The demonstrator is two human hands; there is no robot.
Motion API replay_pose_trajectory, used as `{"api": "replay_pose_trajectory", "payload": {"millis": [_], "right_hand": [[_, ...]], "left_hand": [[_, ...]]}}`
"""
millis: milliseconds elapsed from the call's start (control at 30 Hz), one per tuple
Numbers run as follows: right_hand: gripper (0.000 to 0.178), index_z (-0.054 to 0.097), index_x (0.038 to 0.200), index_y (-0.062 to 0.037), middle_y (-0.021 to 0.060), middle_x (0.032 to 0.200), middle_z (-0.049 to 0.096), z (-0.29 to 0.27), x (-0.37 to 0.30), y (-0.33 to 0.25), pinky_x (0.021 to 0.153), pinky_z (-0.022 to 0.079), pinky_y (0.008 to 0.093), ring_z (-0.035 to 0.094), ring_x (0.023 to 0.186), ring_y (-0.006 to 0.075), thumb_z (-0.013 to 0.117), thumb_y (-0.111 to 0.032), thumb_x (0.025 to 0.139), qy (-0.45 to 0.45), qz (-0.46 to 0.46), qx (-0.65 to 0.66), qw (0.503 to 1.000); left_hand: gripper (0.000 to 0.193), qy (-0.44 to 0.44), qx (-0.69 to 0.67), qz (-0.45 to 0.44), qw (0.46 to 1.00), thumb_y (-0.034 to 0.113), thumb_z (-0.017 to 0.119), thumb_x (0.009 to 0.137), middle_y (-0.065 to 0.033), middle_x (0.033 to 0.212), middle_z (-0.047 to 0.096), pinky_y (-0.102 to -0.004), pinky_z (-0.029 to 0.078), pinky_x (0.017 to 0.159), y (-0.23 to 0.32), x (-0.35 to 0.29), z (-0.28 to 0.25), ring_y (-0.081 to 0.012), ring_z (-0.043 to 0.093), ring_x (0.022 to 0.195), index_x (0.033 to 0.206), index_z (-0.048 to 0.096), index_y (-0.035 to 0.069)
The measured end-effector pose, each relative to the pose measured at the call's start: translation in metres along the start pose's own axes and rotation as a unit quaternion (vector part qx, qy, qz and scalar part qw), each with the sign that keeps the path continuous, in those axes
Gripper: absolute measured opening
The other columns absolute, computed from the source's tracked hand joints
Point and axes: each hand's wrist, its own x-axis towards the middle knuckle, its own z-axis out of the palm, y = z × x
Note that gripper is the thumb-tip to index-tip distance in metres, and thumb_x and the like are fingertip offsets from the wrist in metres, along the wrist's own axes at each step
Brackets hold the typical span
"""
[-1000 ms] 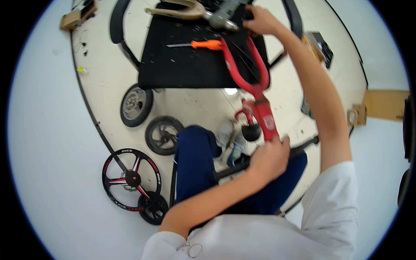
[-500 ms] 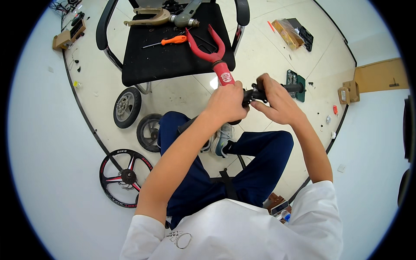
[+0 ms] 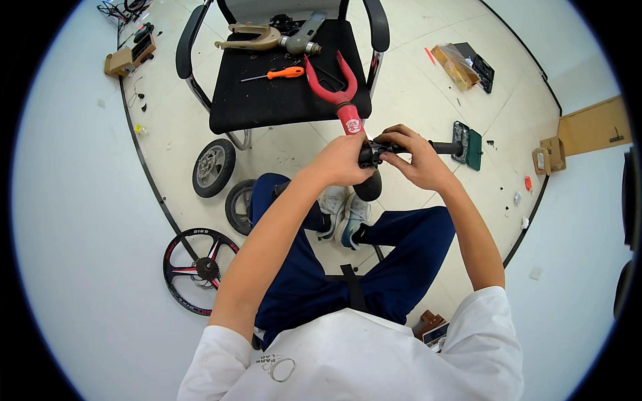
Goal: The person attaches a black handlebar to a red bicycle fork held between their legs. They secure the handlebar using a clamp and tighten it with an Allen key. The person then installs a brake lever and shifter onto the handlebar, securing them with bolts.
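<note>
A red bicycle fork [image 3: 350, 120] points away from me, its two prongs over the chair seat. My left hand [image 3: 342, 162] is closed round the near end of its tube, where it meets a black handlebar [image 3: 443, 148]. My right hand [image 3: 422, 162] pinches the black clamp part [image 3: 372, 154] at that joint, fingers on top and thumb below. One bar end with a dark grip sticks out to the right; another dark grip [image 3: 368, 186] hangs toward my feet. My left fingers are partly hidden by the hand itself.
On the black chair [image 3: 267, 110] lie an orange screwdriver [image 3: 286, 72], a beige fork [image 3: 253, 39] and a grey-green part [image 3: 305, 35]. Small wheels [image 3: 214, 168] and a larger spoked wheel [image 3: 200, 269] are at left. A green tool case [image 3: 473, 150] lies open on the floor at right.
The view has shifted, so the chair and floor things sit further right. My right hand has moved closer to my left at the joint. The lower grip now shows more fully.
</note>
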Motion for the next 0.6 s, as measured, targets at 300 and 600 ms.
{"api": "replay_pose_trajectory", "payload": {"millis": [300, 600], "right_hand": [[0.032, 0.064, 0.118, -0.001, 0.0129, 0.116, 0.063, 0.003, 0.021, -0.01, 0.09, 0.05, 0.0406, 0.064, 0.104, 0.0325, 0.071, -0.011, 0.088, -0.047, -0.03, -0.083, 0.995], [0.044, 0.065, 0.12, -0.0015, 0.0131, 0.118, 0.065, -0.007, 0.015, -0.015, 0.093, 0.05, 0.0413, 0.064, 0.105, 0.0344, 0.078, -0.009, 0.079, -0.086, -0.014, -0.092, 0.992]], "left_hand": [[0.06, 0.05, 0.095, -0.141, 0.984, 0.051, 0.085, 0.072, -0.0194, 0.082, 0.071, -0.0445, 0.056, 0.071, 0.005, -0.014, 0.001, -0.0373, 0.071, 0.082, 0.092, 0.064, -0.002], [0.05, -0.028, 0.031, -0.076, 0.996, 0.041, 0.085, 0.074, -0.021, 0.087, 0.072, -0.0455, 0.055, 0.073, 0.008, -0.004, 0.009, -0.0394, 0.07, 0.082, 0.093, 0.068, -0.002]]}}
